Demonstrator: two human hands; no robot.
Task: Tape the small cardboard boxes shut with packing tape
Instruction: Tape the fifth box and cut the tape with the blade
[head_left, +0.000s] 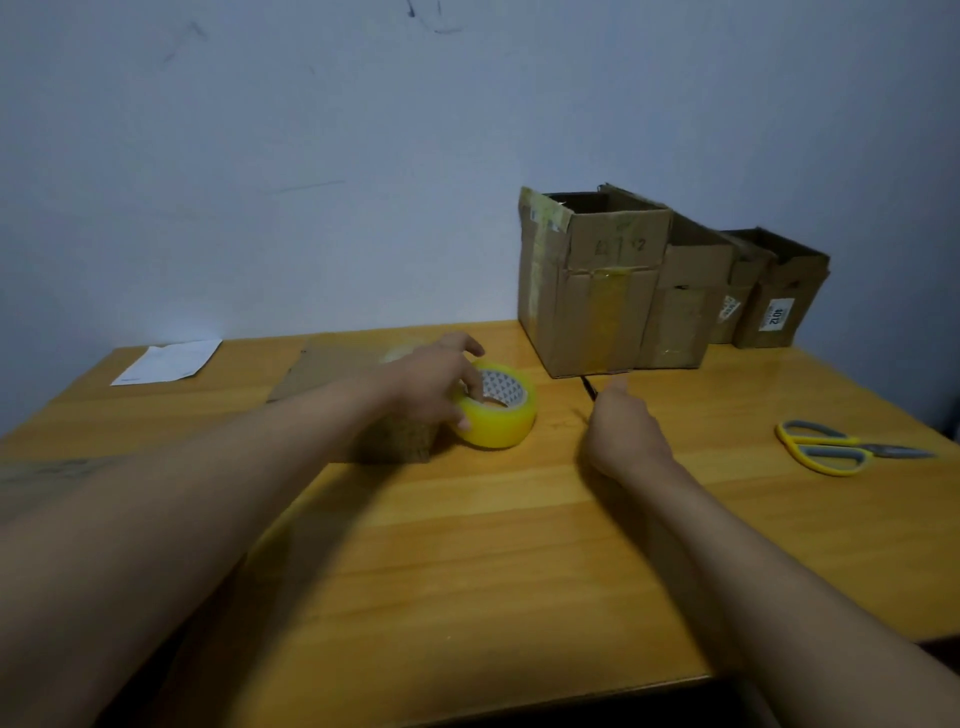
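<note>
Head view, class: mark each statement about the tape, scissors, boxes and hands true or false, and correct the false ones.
1. The left hand holds the tape roll. True.
2. The scissors are in the right hand. False: they lie on the table, off to the right, away from both hands.
3. The biggest box has its top flaps open. True.
4. The tape roll stands on top of a box. False: it lies flat on the table in front of the boxes.
5. The right hand grips a box. False: it hangs above the table near the biggest box and holds nothing.
</note>
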